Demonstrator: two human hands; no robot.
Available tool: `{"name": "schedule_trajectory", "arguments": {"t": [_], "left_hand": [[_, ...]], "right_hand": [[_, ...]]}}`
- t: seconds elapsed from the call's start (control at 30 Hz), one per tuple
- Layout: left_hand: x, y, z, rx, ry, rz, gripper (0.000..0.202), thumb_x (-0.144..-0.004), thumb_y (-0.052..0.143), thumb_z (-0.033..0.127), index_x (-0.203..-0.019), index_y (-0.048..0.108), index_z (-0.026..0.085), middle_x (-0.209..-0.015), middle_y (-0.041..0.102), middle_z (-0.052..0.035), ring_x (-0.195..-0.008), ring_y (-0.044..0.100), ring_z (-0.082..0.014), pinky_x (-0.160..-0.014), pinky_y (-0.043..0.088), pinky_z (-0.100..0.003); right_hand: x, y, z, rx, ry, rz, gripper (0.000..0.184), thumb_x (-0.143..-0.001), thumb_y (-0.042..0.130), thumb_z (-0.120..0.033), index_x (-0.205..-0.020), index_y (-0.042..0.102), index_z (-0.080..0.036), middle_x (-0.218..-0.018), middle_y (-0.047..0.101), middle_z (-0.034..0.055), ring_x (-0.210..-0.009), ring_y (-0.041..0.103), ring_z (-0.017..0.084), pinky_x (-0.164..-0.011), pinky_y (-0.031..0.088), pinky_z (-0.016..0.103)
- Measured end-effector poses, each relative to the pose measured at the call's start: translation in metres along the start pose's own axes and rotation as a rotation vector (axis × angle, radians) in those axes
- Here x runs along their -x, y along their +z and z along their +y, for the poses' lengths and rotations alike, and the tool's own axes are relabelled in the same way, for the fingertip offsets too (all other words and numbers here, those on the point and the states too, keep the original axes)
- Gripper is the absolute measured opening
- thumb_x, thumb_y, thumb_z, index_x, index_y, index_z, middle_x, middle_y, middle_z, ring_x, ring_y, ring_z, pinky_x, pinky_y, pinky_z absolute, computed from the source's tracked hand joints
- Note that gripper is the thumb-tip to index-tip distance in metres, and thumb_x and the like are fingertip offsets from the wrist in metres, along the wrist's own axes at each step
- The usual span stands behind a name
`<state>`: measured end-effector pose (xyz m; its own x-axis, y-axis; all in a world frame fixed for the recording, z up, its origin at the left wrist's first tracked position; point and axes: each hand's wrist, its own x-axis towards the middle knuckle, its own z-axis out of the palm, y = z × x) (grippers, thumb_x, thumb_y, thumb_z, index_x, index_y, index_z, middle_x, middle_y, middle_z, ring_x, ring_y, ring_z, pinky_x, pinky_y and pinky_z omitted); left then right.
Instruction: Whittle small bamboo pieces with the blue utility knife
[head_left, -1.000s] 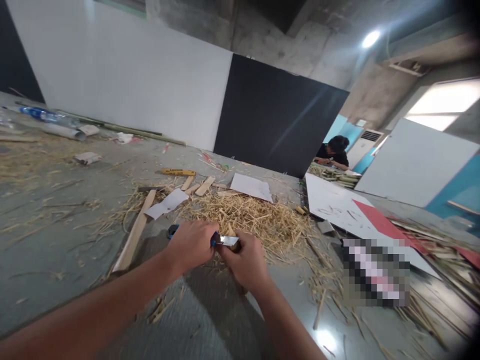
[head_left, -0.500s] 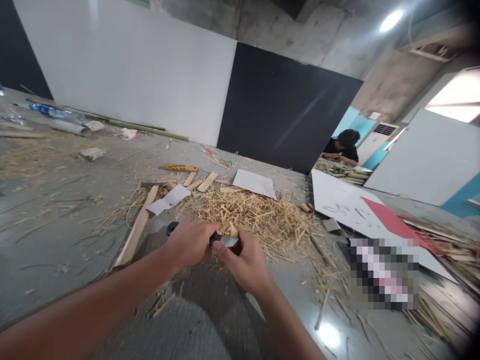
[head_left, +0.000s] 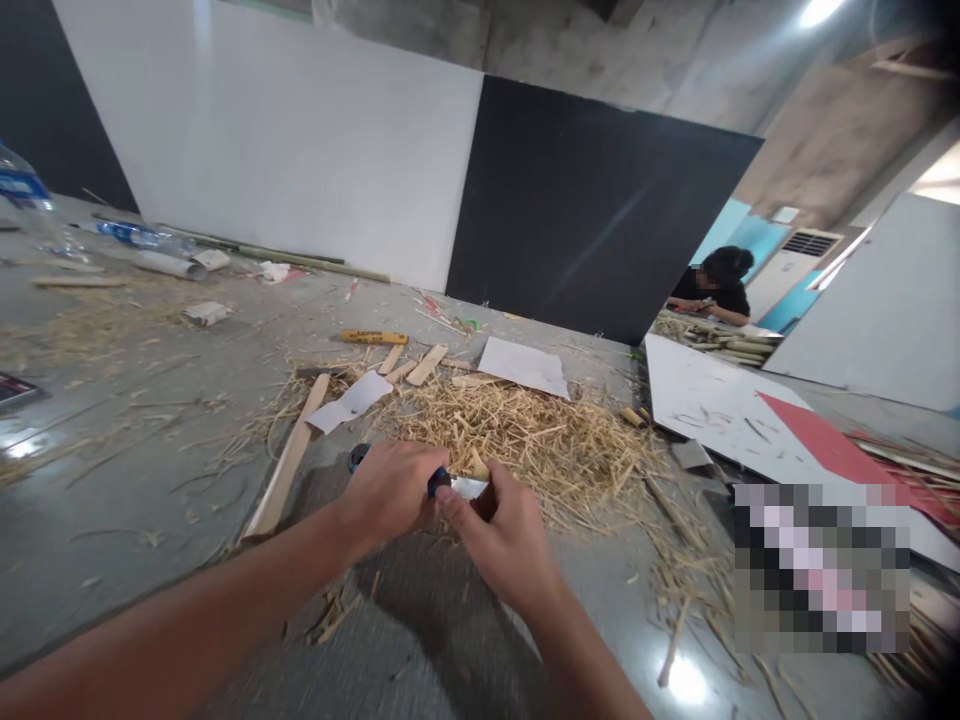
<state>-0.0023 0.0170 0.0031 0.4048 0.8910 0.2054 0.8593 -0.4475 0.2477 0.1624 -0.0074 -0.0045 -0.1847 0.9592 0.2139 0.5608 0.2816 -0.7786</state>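
Observation:
My left hand [head_left: 396,482] is wrapped round the dark blue handle of a knife [head_left: 468,487], whose handle end sticks out on the far left side of the fist. The short, shiny blade points right, toward my right hand [head_left: 511,525]. That hand is closed on a small pale piece of bamboo or wood [head_left: 479,464], mostly hidden by the fingers. My right thumb presses near the base of the blade. Just beyond both hands spreads a heap of straw-coloured shavings [head_left: 525,430].
A long wooden strip [head_left: 289,460] lies left of my hands, near white paper [head_left: 351,402] and another sheet [head_left: 523,367]. A yellow box [head_left: 374,337] sits behind. Plastic bottles [head_left: 34,205] stand far left. Boards [head_left: 705,390] lie right; a person [head_left: 716,288] sits beyond.
The view has shifted slightly left, so the surroundings appear farther right. Both hands keep their grips, the knife and the pale piece staying close together.

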Motion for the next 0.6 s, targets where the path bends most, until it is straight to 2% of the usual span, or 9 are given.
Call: {"name": "schedule_trajectory", "arguments": {"t": [0.2, 0.33, 0.6], "left_hand": [[-0.0008, -0.002, 0.0009, 0.002, -0.006, -0.025, 0.002, -0.071, 0.051, 0.022, -0.07, 0.053, 0.02, -0.075, 0.068, -0.0035, -0.071, 0.063, -0.0216, -0.057, 0.035, -0.029], [-0.0008, -0.0046, 0.0032, -0.05, -0.049, -0.051, 0.006, -0.073, 0.052, 0.026, -0.07, 0.054, 0.021, -0.072, 0.068, -0.0045, -0.071, 0.065, -0.0245, -0.056, 0.035, -0.03], [0.0023, -0.0051, 0.0071, -0.188, -0.166, -0.036, 0.017, -0.076, 0.053, 0.033, -0.082, 0.063, 0.021, -0.077, 0.07, -0.0103, -0.076, 0.067, -0.0317, -0.063, 0.045, -0.038]], "right_hand": [[0.0007, -0.0002, 0.0016, 0.039, -0.051, -0.022, 0.032, -0.086, 0.055, -0.047, -0.072, 0.039, -0.023, -0.056, 0.05, -0.0038, -0.051, 0.043, 0.012, -0.049, 0.022, 0.025], [0.0034, -0.0004, -0.0013, 0.067, -0.073, -0.009, 0.031, -0.09, 0.049, -0.047, -0.074, 0.038, -0.023, -0.055, 0.051, -0.0036, -0.05, 0.045, 0.013, -0.049, 0.021, 0.025], [0.0037, 0.0047, -0.005, 0.269, -0.049, 0.073, 0.023, -0.089, 0.049, -0.039, -0.076, 0.04, -0.023, -0.058, 0.056, 0.0009, -0.052, 0.048, 0.016, -0.05, 0.018, 0.027]]}}
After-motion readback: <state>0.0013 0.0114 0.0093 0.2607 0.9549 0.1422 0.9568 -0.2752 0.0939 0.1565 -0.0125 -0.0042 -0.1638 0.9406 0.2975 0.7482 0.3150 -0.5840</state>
